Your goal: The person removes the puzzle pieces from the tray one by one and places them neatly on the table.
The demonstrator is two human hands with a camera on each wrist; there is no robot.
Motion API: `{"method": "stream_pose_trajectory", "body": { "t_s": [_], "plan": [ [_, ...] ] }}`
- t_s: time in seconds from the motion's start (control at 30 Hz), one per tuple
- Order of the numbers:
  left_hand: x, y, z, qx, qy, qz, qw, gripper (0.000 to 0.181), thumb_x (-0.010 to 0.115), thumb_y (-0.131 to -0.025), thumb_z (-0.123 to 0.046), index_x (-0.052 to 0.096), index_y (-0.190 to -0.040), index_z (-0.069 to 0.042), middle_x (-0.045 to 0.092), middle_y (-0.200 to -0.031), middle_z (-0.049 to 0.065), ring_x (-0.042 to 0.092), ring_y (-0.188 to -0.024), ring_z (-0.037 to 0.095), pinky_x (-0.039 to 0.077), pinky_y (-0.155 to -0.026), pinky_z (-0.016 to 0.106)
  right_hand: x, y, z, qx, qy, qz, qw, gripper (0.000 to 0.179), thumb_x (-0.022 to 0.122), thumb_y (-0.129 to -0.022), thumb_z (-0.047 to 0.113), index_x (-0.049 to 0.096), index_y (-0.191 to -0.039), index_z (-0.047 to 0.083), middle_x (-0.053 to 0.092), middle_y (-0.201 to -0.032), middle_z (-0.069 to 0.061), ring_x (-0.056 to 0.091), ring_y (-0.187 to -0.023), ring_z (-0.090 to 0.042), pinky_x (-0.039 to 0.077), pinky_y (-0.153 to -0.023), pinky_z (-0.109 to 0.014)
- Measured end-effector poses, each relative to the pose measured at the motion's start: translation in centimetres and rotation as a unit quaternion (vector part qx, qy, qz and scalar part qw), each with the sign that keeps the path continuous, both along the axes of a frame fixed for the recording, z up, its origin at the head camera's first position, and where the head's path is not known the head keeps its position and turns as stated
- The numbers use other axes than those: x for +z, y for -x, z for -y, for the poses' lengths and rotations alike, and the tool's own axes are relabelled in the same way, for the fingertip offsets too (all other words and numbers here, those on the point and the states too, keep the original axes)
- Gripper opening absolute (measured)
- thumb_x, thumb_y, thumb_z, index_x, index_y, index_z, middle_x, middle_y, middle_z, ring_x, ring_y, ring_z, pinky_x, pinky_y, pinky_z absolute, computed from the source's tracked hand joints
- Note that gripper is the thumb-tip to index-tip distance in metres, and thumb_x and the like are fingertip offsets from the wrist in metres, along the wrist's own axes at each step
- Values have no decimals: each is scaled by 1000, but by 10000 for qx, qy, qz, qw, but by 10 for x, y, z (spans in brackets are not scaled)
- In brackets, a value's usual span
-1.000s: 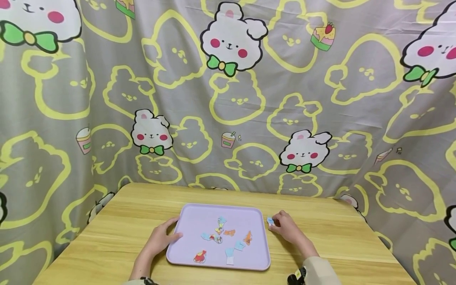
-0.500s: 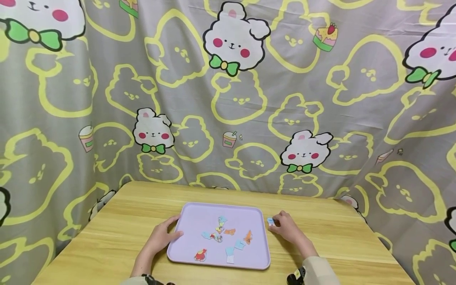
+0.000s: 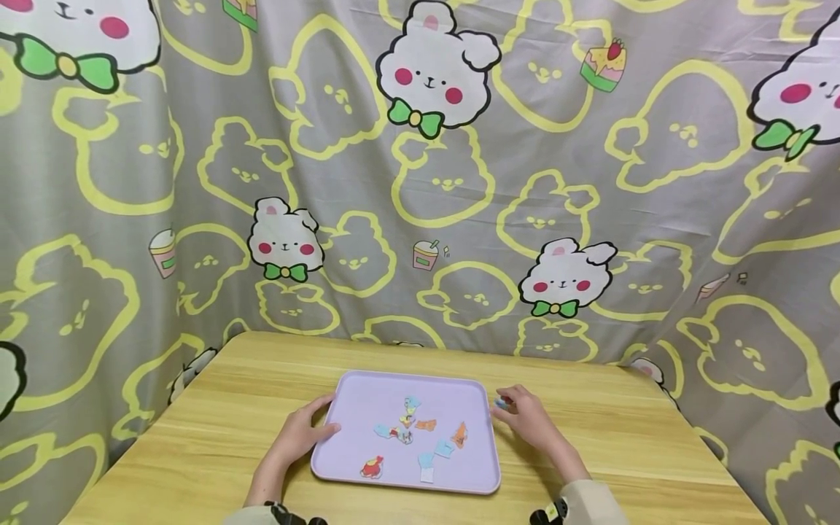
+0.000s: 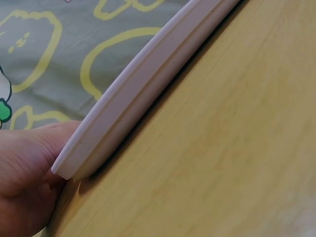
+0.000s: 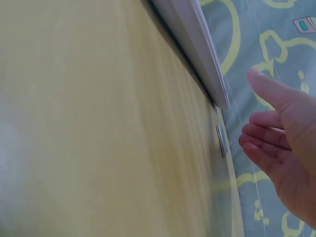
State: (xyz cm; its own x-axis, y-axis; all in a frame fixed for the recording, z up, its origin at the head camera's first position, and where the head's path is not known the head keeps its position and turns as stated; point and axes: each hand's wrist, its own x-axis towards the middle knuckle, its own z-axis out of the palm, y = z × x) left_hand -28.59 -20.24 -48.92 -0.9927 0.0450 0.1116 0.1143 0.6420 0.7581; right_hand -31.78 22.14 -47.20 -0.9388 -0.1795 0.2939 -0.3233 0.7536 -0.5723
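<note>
My left hand [image 3: 302, 434] grips the left edge of a lilac tray [image 3: 367, 402], thumb over the rim. In the left wrist view the tray's side wall [image 4: 133, 81] runs up from that hand. Flat picture pieces lie on the tray: a red one [image 3: 372, 467], two orange ones, such as the right one [image 3: 459, 435], light blue ones [image 3: 426, 467] and a multicoloured group [image 3: 402, 433]. Beside the tray's right edge, my right hand [image 3: 525, 417] hovers with thumb and fingers apart. A small light blue piece [image 3: 502, 403] lies by it, largely hidden; the right wrist view has this thin piece [image 5: 221, 140] on the table.
A wooden table [image 3: 623, 452] carries the tray near its front middle. Behind and at both sides hangs a grey curtain [image 3: 367, 182] with yellow outlines and white cartoon heads. Dark wrist cameras [image 3: 550, 512] sit at both sleeves.
The right hand has let go of the small blue piece beside the tray, its thumb and fingers spreading. The left hand keeps its hold on the tray; the head view has shifted slightly.
</note>
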Motion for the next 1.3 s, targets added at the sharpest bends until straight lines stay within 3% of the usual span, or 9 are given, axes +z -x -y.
{"method": "stream_pose_trajectory", "body": {
  "t_s": [0.13, 0.33, 0.57, 0.8, 1.07, 1.3],
  "plan": [
    [0, 0, -1, 8, 7, 31, 10000, 60, 74, -87, -18, 52, -140, -3, 50, -143, 27, 41, -137, 48, 34, -113, 61, 1, -4, 6, 261, -140, -206, 9994, 47, 76, -84, 27, 66, -118, -5, 66, -106, -11, 61, -92, -19, 56, -78, -32],
    [-1, 0, 0, -6, 7, -33, 10000, 60, 74, -87, -18, 52, -140, -2, 50, -143, 27, 41, -136, 48, 34, -113, 61, 2, -5, 15, 709, -354, -109, 9968, 55, 76, -83, 34, 65, -119, -5, 64, -106, -9, 57, -91, -17, 53, -75, -28],
    [-2, 0, 1, 51, 58, -66, 9999, 59, 73, -87, -17, 52, -140, -2, 52, -142, 27, 42, -135, 48, 35, -112, 61, 3, -8, 22, 1147, -638, -83, 9913, 60, 76, -82, 41, 64, -120, -5, 62, -112, -10, 60, -101, -23, 56, -88, -38],
    [0, 1, -1, 2, 44, -14, 10000, 59, 73, -88, -17, 51, -141, -2, 51, -143, 26, 41, -136, 48, 35, -112, 61, 7, -12, 33, 1504, -1361, -354, 9786, 61, 78, -78, 45, 67, -116, -1, 62, -115, -10, 61, -106, -25, 53, -97, -45],
    [2, -1, -2, 1, 7, 31, 10000, 58, 72, -88, -15, 51, -141, -1, 49, -144, 27, 40, -137, 49, 34, -113, 62, 12, -14, 41, 1754, -1879, -233, 9661, 55, 77, -79, 49, 70, -108, 3, 62, -106, -3, 59, -96, -15, 56, -89, -37],
    [2, 0, -2, 0, 31, 49, 10000, 58, 71, -89, -15, 50, -141, -2, 49, -144, 27, 40, -137, 49, 34, -113, 61, 10, -12, 43, 1896, -2126, -365, 9579, 46, 76, -82, 45, 70, -103, 4, 57, -96, 2, 48, -82, -5, 51, -74, -25]
  ]
}}
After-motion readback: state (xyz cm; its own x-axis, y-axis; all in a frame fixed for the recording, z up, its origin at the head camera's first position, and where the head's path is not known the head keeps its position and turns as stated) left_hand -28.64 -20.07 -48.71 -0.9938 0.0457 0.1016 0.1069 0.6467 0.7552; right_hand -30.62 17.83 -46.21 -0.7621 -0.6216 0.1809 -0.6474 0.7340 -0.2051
